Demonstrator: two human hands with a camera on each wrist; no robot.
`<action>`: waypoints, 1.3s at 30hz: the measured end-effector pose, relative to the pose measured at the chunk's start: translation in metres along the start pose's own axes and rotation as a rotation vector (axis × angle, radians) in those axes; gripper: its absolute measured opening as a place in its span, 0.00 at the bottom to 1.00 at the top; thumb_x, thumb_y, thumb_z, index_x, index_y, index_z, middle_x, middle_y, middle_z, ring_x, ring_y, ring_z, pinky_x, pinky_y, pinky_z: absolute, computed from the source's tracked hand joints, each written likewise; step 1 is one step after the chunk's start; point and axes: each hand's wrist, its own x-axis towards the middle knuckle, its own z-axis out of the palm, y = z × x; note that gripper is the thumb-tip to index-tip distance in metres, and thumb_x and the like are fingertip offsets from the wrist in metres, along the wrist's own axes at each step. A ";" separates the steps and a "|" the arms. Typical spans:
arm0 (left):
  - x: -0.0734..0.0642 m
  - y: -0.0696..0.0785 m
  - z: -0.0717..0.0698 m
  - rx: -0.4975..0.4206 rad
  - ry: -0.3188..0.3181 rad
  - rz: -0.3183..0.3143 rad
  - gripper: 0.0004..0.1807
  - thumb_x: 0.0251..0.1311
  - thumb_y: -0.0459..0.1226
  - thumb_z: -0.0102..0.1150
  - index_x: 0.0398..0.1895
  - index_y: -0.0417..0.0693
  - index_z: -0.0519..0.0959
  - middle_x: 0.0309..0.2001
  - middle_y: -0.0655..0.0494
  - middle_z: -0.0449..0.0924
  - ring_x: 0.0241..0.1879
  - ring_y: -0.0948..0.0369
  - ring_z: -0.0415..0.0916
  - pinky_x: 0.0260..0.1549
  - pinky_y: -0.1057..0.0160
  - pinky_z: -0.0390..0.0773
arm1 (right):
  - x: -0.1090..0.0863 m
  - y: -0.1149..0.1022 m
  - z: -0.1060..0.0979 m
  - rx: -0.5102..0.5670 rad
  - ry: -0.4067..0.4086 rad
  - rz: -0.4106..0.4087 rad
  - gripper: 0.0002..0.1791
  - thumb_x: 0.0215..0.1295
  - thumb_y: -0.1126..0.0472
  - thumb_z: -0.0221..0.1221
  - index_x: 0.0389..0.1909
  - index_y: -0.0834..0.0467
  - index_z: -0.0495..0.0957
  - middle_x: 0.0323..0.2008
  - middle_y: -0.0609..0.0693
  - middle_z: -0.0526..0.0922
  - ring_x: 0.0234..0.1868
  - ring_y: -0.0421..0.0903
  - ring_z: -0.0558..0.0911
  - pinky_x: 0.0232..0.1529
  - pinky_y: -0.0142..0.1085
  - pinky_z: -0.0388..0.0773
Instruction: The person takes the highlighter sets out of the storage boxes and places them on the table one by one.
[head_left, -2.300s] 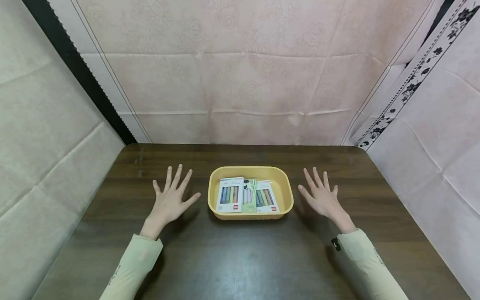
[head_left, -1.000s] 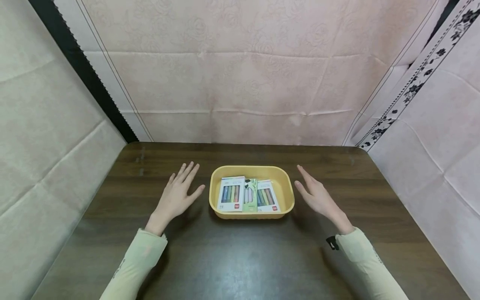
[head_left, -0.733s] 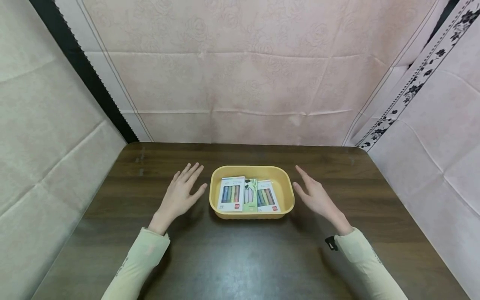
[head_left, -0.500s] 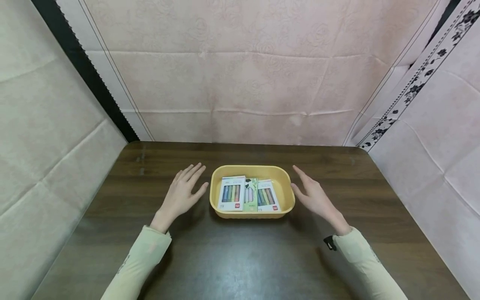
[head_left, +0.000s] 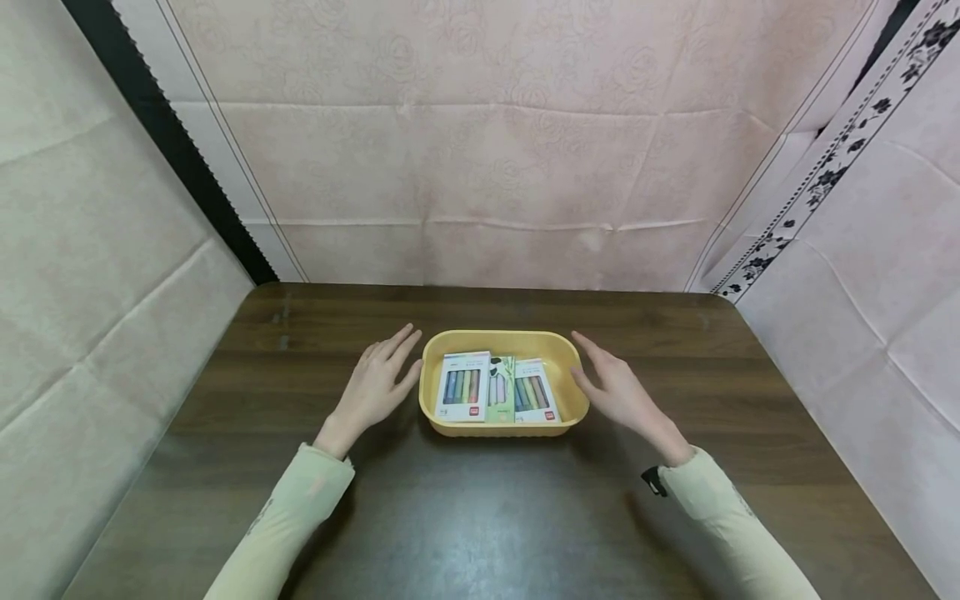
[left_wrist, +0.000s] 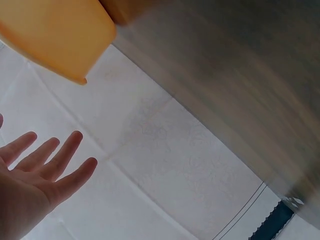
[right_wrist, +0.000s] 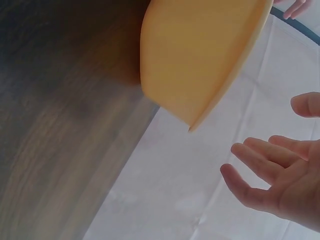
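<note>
A yellow plastic basket (head_left: 495,430) stands on the table in the head view. Inside it lie a white box of coloured chalk sticks (head_left: 462,387), a green box (head_left: 500,390) and a second white chalk box (head_left: 533,392). My left hand (head_left: 372,392) is at the basket's left side, fingers extended, thumb close to the rim. On the other side my right hand (head_left: 618,396) is held with straight fingers near the right rim. Both wrist views show a gap between the fingers and the basket wall, and neither hand holds anything.
The dark wooden table (head_left: 480,517) extends around the basket on all sides. Pale patterned cloth (head_left: 480,167) hangs behind the table's back edge, with more cloth at the left and right. A black tab (head_left: 654,481) sticks out at the right cuff.
Both hands have moved inward toward the basket from left and right. Their fingers, spread wide at first, are now closer together. The basket and its boxes stay in place.
</note>
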 end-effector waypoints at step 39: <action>0.005 0.007 0.021 0.006 -0.101 -0.047 0.27 0.64 0.50 0.40 0.64 0.50 0.61 0.66 0.44 0.57 0.62 0.45 0.59 0.55 0.41 0.61 | 0.012 -0.032 0.011 0.048 -0.129 0.034 0.30 0.62 0.55 0.52 0.64 0.56 0.57 0.58 0.56 0.70 0.48 0.49 0.75 0.46 0.44 0.74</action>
